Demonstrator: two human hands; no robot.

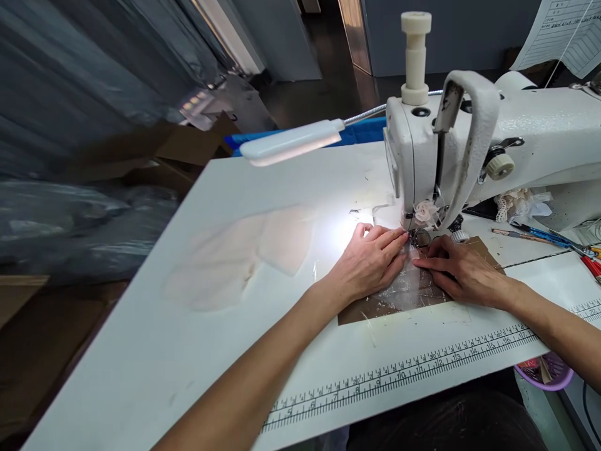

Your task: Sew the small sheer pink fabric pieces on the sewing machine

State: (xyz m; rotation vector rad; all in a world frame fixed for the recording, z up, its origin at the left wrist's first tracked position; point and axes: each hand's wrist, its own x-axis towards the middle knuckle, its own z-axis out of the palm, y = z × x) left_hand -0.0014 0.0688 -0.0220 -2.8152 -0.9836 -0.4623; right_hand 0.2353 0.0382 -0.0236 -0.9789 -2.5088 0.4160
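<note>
The left hand point(370, 262) and right hand point(462, 270) lie flat, fingers extended and close together, pressing a sheer, glossy, crinkled film point(413, 291) under the fingertips, at the white sewing machine point(516, 138) foot. The smooth white table point(188, 338) is bare just left of the left fingers.

Your left hand point(370, 263) lies flat, palm down, fingers held together and stretched toward the far right. Your right hand point(462, 270) rests just right of it, palm down, index finger pointing left, so the two sets of fingertips almost meet. Your left forearm point(263, 376) and right forearm point(554, 319) are bare, reaching in from the near side.
</note>
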